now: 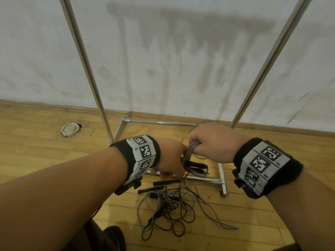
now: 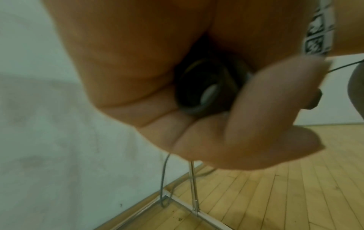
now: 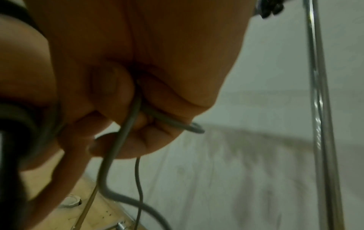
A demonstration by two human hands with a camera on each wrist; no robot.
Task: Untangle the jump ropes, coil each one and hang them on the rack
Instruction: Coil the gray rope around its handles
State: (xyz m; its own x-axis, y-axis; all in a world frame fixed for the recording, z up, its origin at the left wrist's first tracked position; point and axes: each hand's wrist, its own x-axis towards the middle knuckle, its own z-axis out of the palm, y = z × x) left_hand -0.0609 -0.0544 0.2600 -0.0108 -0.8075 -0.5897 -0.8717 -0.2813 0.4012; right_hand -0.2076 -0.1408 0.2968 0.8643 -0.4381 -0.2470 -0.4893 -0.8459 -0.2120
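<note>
R hand (image 1: 212,142) fisted on grey rope (image 1: 193,148) loops; L hand (image 1: 170,158) at its 8 o'clock, touching, grips black handles (image 1: 196,167). Slack drops to 6 o'clock tangle (image 1: 174,209). Rack (image 1: 85,60) uprights 12 o'clock.

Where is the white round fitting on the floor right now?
In the head view, the white round fitting sits on the wooden floor at left, beside the rack base, near the wall.

We cannot see the rack's (image 1: 268,58) top bar, cut off by the upper edge. The left hand (image 1: 170,156) hides the handles' (image 1: 196,168) ends, and both wrist views are blurred, the rope (image 3: 122,140) soft-edged.
</note>
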